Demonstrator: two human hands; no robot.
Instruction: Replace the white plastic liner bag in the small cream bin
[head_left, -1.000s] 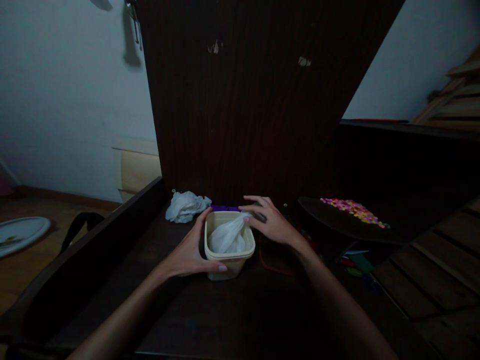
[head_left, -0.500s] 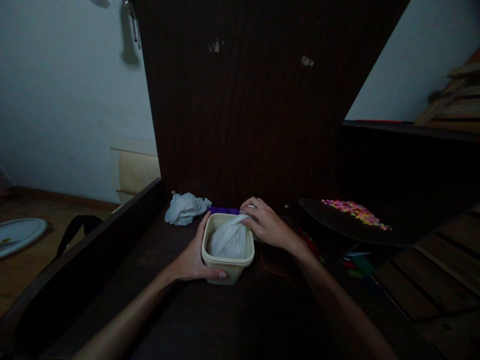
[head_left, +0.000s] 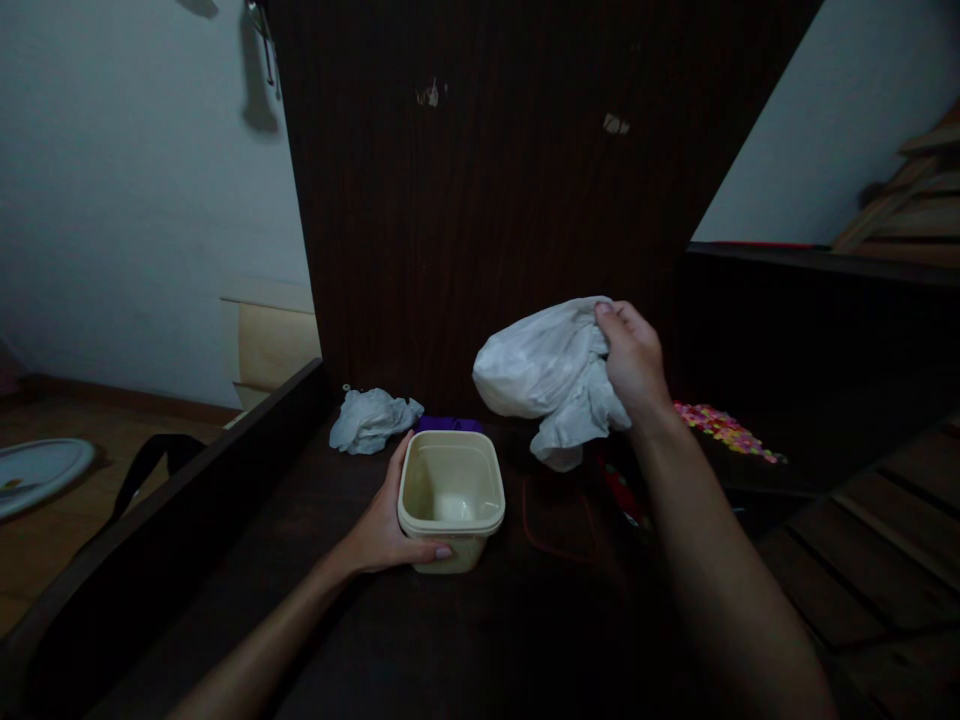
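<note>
A cream plastic container (head_left: pixel 454 525) with rounded corners stands upright on the dark wooden surface, its inside bare. My left hand (head_left: pixel 386 520) grips its left side, thumb along the front and fingers hidden behind the far wall. To the right and higher, my right hand (head_left: pixel 637 360) is closed on the top edge of a white plastic bag (head_left: pixel 540 360), which hangs in the air, bulging to the left with a loose flap below. It is apart from the container. What the bag holds, if anything, cannot be seen.
Behind the container lie a crumpled white bag (head_left: pixel 373 420) and a purple item (head_left: pixel 450 424). Small colourful pieces (head_left: pixel 727 430) lie on a dark shelf at the right. A tall dark panel (head_left: pixel 480 200) rises at the back, and a low side board (head_left: pixel 187 510) runs along the left.
My right hand has pulled the white bag out of the container and carried it up and to the right. The left hand still holds the container in nearly the same place.
</note>
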